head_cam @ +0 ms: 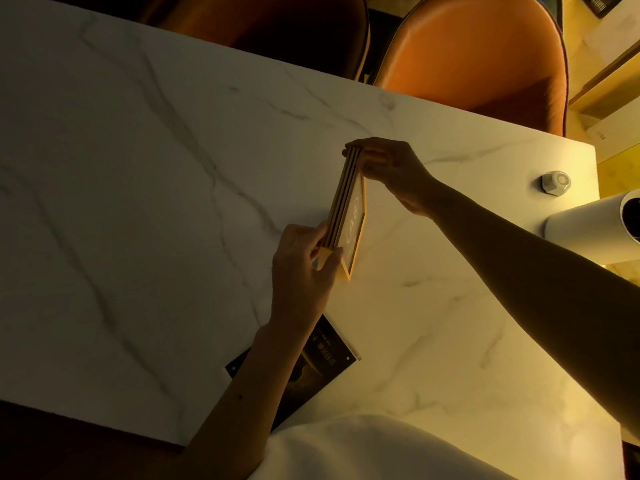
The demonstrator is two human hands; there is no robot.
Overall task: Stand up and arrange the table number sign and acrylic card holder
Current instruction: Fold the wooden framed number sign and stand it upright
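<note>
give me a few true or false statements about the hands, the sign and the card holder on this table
1. Both hands grip the gold-framed table number sign. True: the left hand holds its near end, the right hand its far end.
2. The dark acrylic card holder stands upright. False: it lies flat on the white marble table, partly under the left forearm.
3. The small hexagonal metal object sits by the table's right edge. True.
4. The right hand holds the card holder. False: it is on the sign.
5. The two orange chairs are on the far side. True.
</note>
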